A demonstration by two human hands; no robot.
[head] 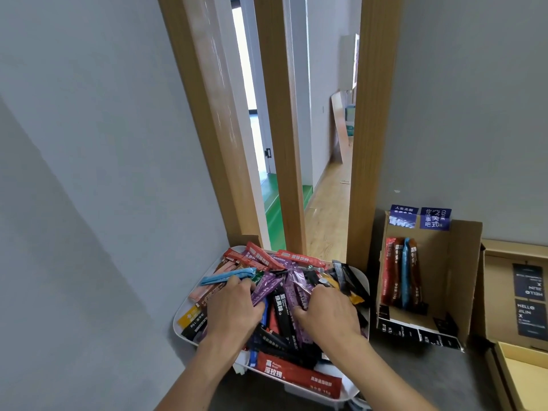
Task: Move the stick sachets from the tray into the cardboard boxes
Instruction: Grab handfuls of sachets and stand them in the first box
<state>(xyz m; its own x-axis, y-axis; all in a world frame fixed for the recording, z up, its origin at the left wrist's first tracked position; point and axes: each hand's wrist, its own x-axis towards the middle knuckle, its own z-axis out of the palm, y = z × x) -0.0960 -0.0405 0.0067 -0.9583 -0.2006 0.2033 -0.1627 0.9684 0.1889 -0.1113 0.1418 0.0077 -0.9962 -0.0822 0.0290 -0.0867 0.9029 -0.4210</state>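
Observation:
A white tray (181,318) holds a heap of stick sachets in red, purple, black, blue and orange. My left hand (232,310) lies on the heap's left side, fingers curled into the pile by a light blue sachet (228,275). My right hand (327,311) digs into the right side, fingers curled among purple sachets (292,287). Whether either hand grips a sachet is hidden. To the right, an open cardboard box (462,262) holds several sachets (401,272) side by side. A second box (498,280) stands at the far right.
A large red sachet (299,376) lies at the tray's near edge. Behind the tray are a wooden door frame (367,173) and an open doorway to a corridor. Grey walls rise left and right. A shallow cardboard lid (522,378) sits at the lower right.

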